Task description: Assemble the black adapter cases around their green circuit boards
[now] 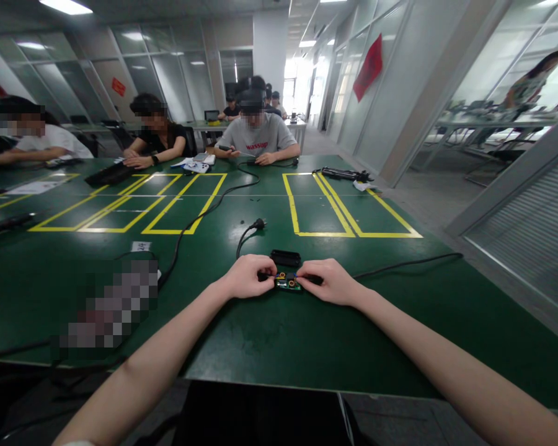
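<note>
A small green circuit board (pixel 288 286) with copper-wound coils lies between my hands on the green table. My left hand (pixel 250 276) is closed at the board's left end, its fingers pinching a black power cable where thin wires meet the board. On the opposite end, my right hand (pixel 332 282) is closed in a pinch on another black cable (pixel 409 266), which trails away to the right. Just behind the board sits a black plastic case half (pixel 286 257), hollow side up. The left cable's plug (pixel 259 225) rests farther back. My fingers partly hide the wire ends.
Yellow tape rectangles (pixel 323 235) mark the table (pixel 242 347). A long black cable (pixel 203 214) crosses it to a blurred-out object (pixel 116 306) at left. Across the table, a person in a grey shirt (pixel 259 136) handles a cable; a black tripod-like item (pixel 339 174) lies back right.
</note>
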`<state>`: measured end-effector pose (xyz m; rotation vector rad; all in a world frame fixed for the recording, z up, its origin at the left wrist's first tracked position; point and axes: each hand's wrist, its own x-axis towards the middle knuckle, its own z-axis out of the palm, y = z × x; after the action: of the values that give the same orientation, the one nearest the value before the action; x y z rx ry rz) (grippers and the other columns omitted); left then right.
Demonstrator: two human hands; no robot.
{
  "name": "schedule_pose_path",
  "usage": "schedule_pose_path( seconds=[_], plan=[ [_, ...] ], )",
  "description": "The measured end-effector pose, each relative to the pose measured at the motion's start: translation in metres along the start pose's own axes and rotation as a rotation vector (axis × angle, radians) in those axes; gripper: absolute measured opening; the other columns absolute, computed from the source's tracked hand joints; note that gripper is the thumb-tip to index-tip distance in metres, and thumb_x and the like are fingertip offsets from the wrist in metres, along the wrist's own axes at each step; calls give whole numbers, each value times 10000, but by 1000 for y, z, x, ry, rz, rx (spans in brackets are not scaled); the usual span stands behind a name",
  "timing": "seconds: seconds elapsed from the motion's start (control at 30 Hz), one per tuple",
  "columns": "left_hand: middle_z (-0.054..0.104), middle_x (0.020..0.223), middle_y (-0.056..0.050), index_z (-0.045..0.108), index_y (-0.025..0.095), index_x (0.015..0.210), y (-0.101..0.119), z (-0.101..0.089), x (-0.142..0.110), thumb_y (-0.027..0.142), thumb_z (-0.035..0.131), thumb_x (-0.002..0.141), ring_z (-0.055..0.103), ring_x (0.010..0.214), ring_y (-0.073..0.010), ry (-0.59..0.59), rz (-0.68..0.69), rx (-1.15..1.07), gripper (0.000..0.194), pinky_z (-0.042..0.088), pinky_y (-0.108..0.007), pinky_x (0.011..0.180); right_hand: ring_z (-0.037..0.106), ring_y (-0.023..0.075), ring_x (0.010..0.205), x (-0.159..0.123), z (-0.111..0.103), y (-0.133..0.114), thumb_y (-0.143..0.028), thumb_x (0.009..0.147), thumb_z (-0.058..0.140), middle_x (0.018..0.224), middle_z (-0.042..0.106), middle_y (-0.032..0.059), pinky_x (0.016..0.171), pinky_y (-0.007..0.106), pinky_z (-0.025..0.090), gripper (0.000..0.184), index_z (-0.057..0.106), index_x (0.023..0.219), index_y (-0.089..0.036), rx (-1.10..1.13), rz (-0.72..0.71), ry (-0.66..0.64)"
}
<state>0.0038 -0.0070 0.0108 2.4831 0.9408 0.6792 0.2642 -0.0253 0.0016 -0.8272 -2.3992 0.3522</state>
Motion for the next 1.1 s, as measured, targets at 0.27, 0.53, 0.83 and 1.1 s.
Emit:
schedule_pose_path(
  seconds=[0.27, 0.53, 0.83, 1.1],
  plan=[
    [636, 669, 18, 690, 173, 766, 2, -1, 1, 153, 625, 742, 549, 585, -114, -7, -25, -9, 72, 409, -216, 590, 695, 175, 689, 3, -1, -4, -265, 971, 591, 845, 756, 55, 660, 279, 513, 178, 736, 888, -204, -32, 9, -26],
    [624, 738, 9, 644, 185, 775, 2, 0, 2, 188, 636, 788, 550, 635, -127, -13, 4, 51, 16, 429, -230, 628, 659, 165, 642, 3, -8, -4, -191, 885, 591, 782, 725, 33, 628, 270, 476, 133, 723, 872, -203, -49, 22, -63],
    [661, 800, -9, 652, 193, 851, -4, -2, 1, 235, 623, 855, 595, 709, -149, 10, 7, 73, 52, 465, -252, 691, 585, 142, 588, 0, -8, 10, -309, 913, 652, 688, 654, 1, 580, 255, 434, 151, 652, 808, -200, 43, 155, -5],
    [634, 750, 8, 665, 183, 831, -7, -2, 2, 162, 598, 747, 564, 671, -138, -4, -51, -62, 109, 453, -242, 656, 549, 132, 584, 0, -9, 12, -301, 913, 629, 693, 624, -2, 577, 251, 422, 151, 633, 799, -202, 87, 110, -48]
  ],
)
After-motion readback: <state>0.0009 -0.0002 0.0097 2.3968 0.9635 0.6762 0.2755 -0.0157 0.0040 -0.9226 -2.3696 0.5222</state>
